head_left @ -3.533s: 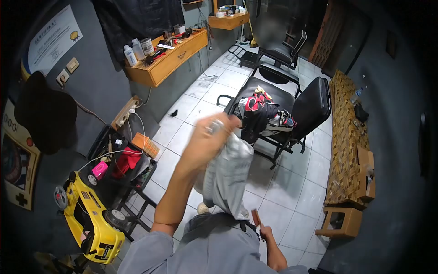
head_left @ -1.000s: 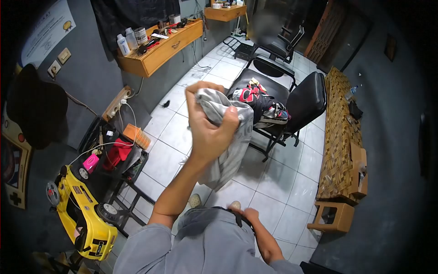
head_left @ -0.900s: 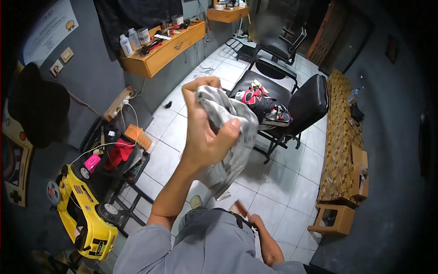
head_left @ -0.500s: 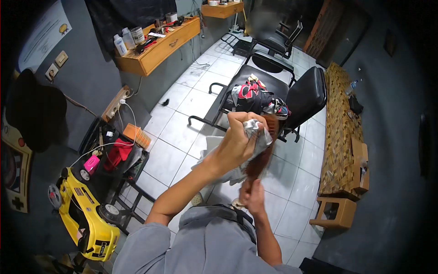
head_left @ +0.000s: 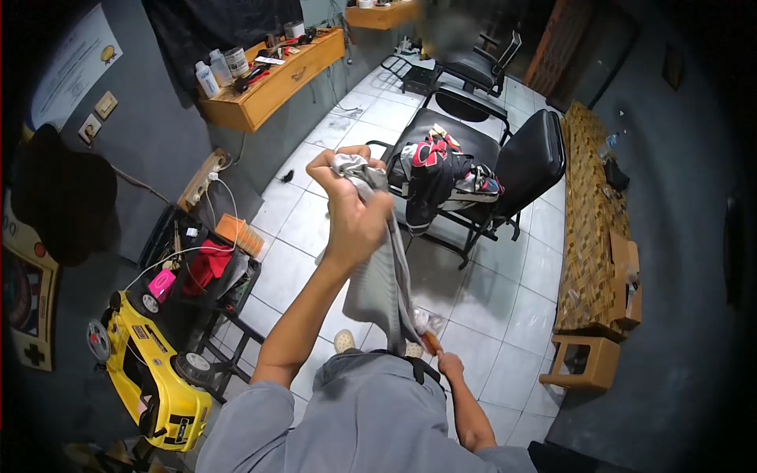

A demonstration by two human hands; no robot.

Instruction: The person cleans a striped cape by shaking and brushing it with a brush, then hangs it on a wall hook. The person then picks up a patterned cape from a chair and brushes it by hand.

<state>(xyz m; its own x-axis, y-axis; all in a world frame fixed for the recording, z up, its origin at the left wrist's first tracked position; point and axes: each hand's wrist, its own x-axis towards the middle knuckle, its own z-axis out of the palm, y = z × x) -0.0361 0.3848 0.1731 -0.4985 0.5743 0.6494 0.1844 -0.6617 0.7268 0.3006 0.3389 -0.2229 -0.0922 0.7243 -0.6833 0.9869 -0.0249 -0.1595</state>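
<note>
My left hand point(head_left: 353, 221) is raised in front of me, fingers closed on the bunched top of a grey cloth point(head_left: 374, 288). The cloth hangs down in long folds towards my waist. Low on the right, my right hand point(head_left: 451, 366) grips the wooden handle of a brush point(head_left: 430, 341). A pale, blurred patch that may be its bristles shows by the cloth's lower edge. Beyond my hands, a black garment with red and white print point(head_left: 441, 177) lies heaped on the seat of a black barber chair point(head_left: 532, 165).
To the left stand a black trolley point(head_left: 236, 288) with a red cloth and an orange brush, and a yellow toy car point(head_left: 154, 370). A wooden wall shelf point(head_left: 292, 79) bears bottles. Along the right are a woven mat-covered bench point(head_left: 587, 236) and a brown stool point(head_left: 582, 363).
My left hand has moved left and up with the cloth, which now hangs stretched downward. My right hand has lowered the brush away from the cloth's upper part.
</note>
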